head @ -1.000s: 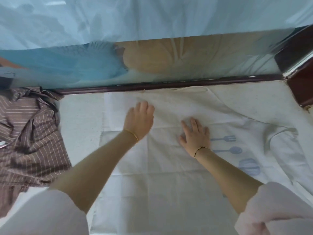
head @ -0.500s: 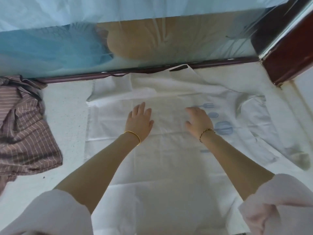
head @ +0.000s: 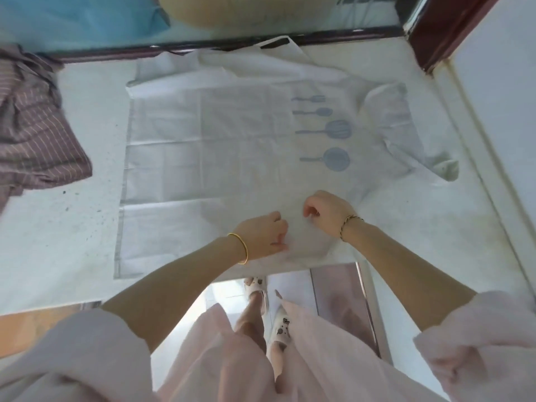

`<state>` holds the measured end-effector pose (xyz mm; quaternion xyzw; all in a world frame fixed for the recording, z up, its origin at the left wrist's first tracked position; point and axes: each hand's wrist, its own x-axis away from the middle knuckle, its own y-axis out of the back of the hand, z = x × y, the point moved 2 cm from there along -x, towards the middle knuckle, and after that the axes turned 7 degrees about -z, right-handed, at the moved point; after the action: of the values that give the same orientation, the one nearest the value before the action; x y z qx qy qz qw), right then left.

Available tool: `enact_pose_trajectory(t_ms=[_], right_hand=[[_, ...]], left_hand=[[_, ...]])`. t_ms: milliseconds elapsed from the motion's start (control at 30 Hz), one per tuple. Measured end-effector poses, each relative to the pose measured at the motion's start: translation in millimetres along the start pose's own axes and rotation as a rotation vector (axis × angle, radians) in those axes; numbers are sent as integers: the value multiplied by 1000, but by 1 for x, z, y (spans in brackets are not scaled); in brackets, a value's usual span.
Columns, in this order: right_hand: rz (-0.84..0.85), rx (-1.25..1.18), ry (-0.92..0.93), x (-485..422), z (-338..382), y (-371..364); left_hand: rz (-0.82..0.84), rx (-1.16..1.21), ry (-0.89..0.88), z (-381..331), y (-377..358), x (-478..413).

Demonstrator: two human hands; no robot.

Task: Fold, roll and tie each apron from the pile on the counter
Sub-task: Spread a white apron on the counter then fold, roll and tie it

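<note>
Now, against the frame half a second back, I read both hands as withdrawn from the middle of the white apron (head: 203,140) to its near hem. There they lay flat with straight fingers; here the fingers are curled. The left hand (head: 262,236) rests on the cloth just inside the near edge, its fingertips bunched against the fabric as if pinching it. The right hand (head: 327,211), just beside it and a little farther in, has its fingers hooked down into the same fold. The cloth between the two hands is blurred, so I can't tell exactly how much each holds. A gold bangle (head: 242,248) sits on the left wrist and a braided bracelet (head: 349,224) on the right. The blue utensil print (head: 327,132) — fork, spoon, whisk, pan — is fully exposed, whereas the right hand lay against it earlier. The view has also tipped downward: the counter's near edge, pale slippers (head: 256,287) and floor show below the arms. The apron lies spread flat on the white counter (head: 72,227), its far corner reaching the dark window rail (head: 203,46) and its crease lines visible across the left half. The counter also carries a heap of brown striped fabric (head: 32,132) at its left end, apart from the white apron with bare, speckled surface between them.
</note>
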<state>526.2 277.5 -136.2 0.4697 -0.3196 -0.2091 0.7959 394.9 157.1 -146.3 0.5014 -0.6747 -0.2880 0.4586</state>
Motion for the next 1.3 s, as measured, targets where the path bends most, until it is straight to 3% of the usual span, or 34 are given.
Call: enact_pose_trajectory(t_ms=[100, 200, 267, 433, 600, 800, 1000, 1100, 1200, 1300], right_hand=[[75, 53, 34, 28, -3, -11], [117, 146, 75, 48, -6, -18], [130, 172, 115, 56, -9, -21], [80, 165, 178, 71, -17, -23], [43, 219, 213, 77, -14, -28], [-37, -133, 37, 72, -14, -18], [-25, -212, -51, 74, -22, -13], [-8, -214, -69, 73, -23, -14], [13, -154, -56, 72, -24, -15], [39, -72, -43, 72, -22, -15]], left_hand=[[18, -78, -56, -20, -18, 18], [13, -288, -31, -27, -32, 33], [-6, -303, 15, -26, -34, 37], [-46, -82, 169, -14, -24, 46], [-42, -97, 212, -13, -23, 52], [-64, 45, 155, -41, -26, 39], [-8, 297, 160, -59, -15, 28], [158, 607, 268, -71, -6, 36], [523, 1007, 560, -75, -6, 48], [734, 938, 798, -60, -16, 63]])
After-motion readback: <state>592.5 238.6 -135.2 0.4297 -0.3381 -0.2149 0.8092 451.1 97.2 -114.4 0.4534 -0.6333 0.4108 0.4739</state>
